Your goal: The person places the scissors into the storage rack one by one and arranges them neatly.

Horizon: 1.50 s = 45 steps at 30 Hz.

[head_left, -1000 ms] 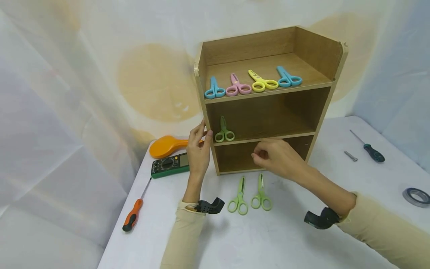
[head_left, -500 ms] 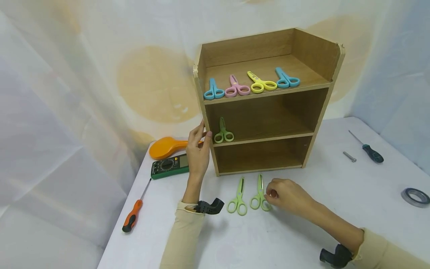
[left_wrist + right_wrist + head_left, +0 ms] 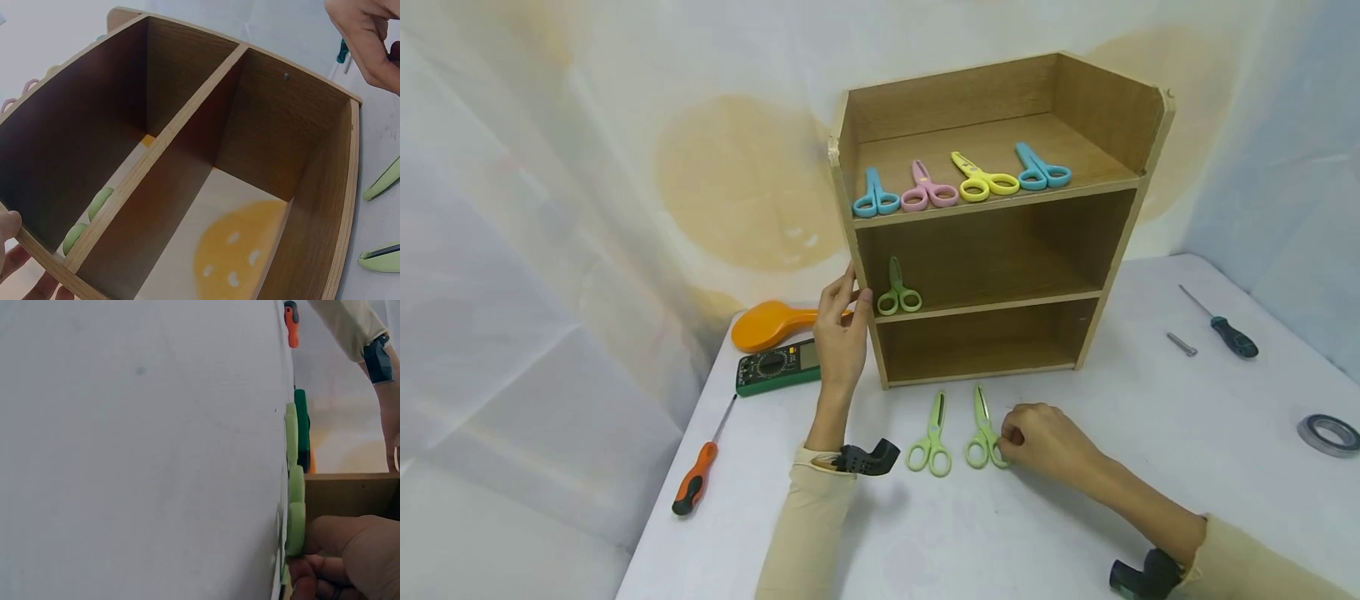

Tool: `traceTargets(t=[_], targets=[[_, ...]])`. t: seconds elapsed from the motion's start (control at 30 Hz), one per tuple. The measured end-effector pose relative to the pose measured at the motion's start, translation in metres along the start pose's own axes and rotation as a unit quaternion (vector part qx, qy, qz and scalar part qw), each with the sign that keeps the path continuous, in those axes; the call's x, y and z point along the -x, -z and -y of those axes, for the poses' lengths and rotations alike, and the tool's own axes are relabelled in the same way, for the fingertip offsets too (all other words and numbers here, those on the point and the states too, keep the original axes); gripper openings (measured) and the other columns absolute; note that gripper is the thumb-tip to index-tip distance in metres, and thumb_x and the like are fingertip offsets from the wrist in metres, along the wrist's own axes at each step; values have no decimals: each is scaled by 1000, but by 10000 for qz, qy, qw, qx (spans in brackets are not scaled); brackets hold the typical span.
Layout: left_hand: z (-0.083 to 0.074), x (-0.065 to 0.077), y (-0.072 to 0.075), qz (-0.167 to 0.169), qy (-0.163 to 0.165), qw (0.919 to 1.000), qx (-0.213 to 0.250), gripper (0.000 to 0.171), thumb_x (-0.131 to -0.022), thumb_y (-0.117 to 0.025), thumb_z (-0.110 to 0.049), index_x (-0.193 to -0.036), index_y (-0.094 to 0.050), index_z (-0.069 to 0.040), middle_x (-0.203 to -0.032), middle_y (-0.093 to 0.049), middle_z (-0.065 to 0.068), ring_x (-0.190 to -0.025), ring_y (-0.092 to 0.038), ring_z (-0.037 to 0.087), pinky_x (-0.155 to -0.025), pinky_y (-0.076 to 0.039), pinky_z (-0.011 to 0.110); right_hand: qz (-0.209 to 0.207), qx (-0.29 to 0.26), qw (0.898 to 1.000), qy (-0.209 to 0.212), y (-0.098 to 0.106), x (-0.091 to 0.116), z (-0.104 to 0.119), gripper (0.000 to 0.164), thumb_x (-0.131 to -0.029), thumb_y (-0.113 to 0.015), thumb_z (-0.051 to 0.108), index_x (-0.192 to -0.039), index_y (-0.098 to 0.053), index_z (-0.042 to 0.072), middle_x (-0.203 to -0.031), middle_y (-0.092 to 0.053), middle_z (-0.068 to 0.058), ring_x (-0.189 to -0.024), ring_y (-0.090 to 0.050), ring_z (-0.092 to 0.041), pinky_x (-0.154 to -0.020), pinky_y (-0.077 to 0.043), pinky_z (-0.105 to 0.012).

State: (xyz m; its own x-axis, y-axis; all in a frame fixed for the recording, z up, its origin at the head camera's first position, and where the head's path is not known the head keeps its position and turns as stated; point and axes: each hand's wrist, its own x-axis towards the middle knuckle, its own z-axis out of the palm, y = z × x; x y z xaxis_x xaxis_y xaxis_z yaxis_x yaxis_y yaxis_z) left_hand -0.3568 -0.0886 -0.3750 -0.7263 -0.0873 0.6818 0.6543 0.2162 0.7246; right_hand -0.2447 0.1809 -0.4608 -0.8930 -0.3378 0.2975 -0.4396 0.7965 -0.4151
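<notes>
My left hand (image 3: 841,342) holds the left side of the wooden shelf unit (image 3: 992,306), thumb at the front edge and fingers around the outer side. On the table before the unit, my right hand (image 3: 1051,443) pinches the right handle loop of the right-hand green scissors (image 3: 982,429); in the right wrist view the thumb meets that green loop (image 3: 296,528). Another pair of green scissors (image 3: 933,432) lies just to the left. One more green pair (image 3: 895,290) sits at the left end of the middle shelf.
Blue scissors (image 3: 875,198), pink scissors (image 3: 927,190), yellow scissors (image 3: 982,180) and another blue pair (image 3: 1037,172) line the top shelf. Left lie an orange spoon-like item (image 3: 767,326), a multimeter (image 3: 775,367) and an orange screwdriver (image 3: 698,477). Right are a green screwdriver (image 3: 1232,337), bolt (image 3: 1182,344) and tape roll (image 3: 1330,435).
My right hand has come down from in front of the bottom compartment to the right-hand green scissors and taken hold of a loop. Those scissors have turned slightly. The left hand stays put.
</notes>
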Motion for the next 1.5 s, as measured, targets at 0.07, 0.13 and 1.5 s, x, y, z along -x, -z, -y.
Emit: traceTargets(t=[0.07, 0.13, 1.5], targets=[[0, 0, 0, 27, 19, 10000, 4, 46, -102, -61, -29, -147, -52, -25, -131, -56, 2, -112, -59, 16, -84, -55, 45, -6, -91, 10000, -17, 3, 1, 0, 13, -77, -77, 4, -71, -70, 13, -68, -57, 11, -61, -51, -2, -54, -46, -21], [0, 0, 0, 32, 21, 10000, 3, 46, -102, -61, -29, -147, -52, -25, -131, -56, 2, -112, -59, 15, -84, -56, 43, -18, -197, 9998, 52, 6, 3, 1, 13, -77, -77, 3, -71, -70, 12, -68, -57, 11, -61, -52, -1, -53, -47, -20], [1, 1, -2, 12, -46, 9999, -111, 46, -102, -60, -29, -147, -51, -26, -131, -56, 2, -112, -59, 15, -80, -56, 35, -710, -243, 9895, 1234, 120, -119, 44, 3, -82, -77, 3, -81, -75, 5, -72, -66, 1, -66, -56, -13, -59, -50, -26]])
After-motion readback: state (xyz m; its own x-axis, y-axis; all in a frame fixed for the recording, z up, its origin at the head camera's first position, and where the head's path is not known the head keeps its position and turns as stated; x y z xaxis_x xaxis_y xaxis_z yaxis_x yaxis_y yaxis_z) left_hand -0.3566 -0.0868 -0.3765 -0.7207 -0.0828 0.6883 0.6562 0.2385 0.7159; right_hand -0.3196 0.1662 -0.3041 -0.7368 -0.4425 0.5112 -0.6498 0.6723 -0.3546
